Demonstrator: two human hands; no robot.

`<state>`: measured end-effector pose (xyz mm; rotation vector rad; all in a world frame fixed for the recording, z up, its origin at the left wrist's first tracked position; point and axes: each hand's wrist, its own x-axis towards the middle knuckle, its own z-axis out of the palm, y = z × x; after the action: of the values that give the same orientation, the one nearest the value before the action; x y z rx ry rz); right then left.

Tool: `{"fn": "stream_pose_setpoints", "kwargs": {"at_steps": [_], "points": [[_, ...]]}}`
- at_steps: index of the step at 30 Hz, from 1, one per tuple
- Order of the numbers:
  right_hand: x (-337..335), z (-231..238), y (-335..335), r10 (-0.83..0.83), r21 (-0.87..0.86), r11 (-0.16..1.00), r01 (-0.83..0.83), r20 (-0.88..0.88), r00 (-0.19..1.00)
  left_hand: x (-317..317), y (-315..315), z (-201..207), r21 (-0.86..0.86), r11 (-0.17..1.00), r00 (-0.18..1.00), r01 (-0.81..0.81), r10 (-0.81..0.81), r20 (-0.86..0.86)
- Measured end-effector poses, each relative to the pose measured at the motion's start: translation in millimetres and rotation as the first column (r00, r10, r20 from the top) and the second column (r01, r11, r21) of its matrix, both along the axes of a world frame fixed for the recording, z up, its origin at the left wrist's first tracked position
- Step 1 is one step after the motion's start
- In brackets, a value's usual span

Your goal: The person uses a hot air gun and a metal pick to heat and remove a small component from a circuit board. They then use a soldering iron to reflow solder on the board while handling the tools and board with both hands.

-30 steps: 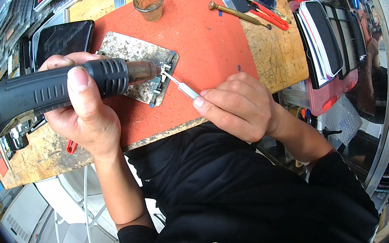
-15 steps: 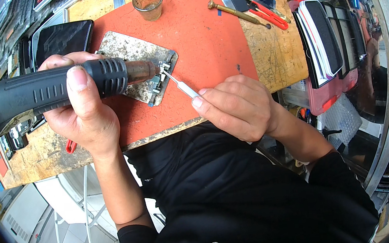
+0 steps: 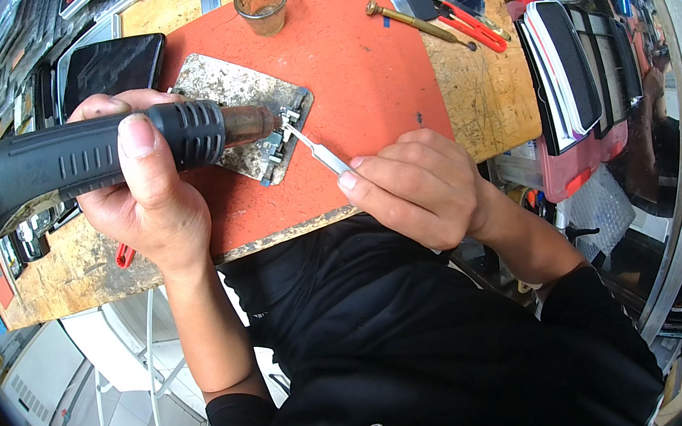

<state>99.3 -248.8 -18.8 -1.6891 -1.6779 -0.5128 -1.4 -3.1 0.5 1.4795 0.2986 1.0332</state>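
My left hand (image 3: 150, 186) is wrapped round a black hot air gun (image 3: 83, 152), thumb on top. Its brown, heat-stained nozzle (image 3: 247, 123) points right, at a small dark circuit board (image 3: 272, 160) with silver parts. That board lies along the right edge of a stained metal plate (image 3: 225, 82). Between the thumb and fingers of my right hand (image 3: 420, 190) are slim silver tweezers (image 3: 327, 156). Their thin tip reaches the small silver parts just ahead of the nozzle; whether it grips one is too small to tell.
An orange mat (image 3: 364, 63) covers much of the wooden bench (image 3: 482, 108). A small stained cup (image 3: 262, 6) stands at the back. To the right lie a brass-coloured tool (image 3: 419, 23) and red-handled pliers (image 3: 476, 27). A black phone (image 3: 111, 71) is at the left.
The tweezers' tip has shifted very slightly left among the silver parts. The hot air gun and both hands are otherwise nearly still.
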Motion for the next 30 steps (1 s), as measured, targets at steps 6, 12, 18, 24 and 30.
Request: {"fn": "stream_pose_setpoints", "kwargs": {"at_steps": [6,12,18,24,30], "points": [[0.2,2.2,-0.1,0.002,-0.001,1.000,-0.002,-0.012,1.000,-0.7,1.1,0.2,0.005,1.000,1.000,0.018,-0.018,0.009],[0.5,3.5,0.1,-0.001,-0.002,1.000,0.001,-0.011,1.000,-0.3,0.0,-0.2,-0.002,1.000,1.000,-0.012,0.012,-0.007],[0.7,2.6,0.1,-0.004,-0.002,1.000,0.004,-0.004,1.000,-0.6,1.2,-0.6,0.015,1.000,1.000,0.004,-0.004,0.000],[1.0,1.5,0.2,0.003,0.002,1.000,-0.003,-0.007,1.000,-0.1,0.2,0.3,-0.002,1.000,1.000,0.003,-0.003,0.002],[0.8,1.7,0.5,-0.001,0.003,1.000,0.001,-0.008,1.000,0.2,-0.4,0.6,-0.009,1.000,1.000,0.008,-0.008,0.008]]}}
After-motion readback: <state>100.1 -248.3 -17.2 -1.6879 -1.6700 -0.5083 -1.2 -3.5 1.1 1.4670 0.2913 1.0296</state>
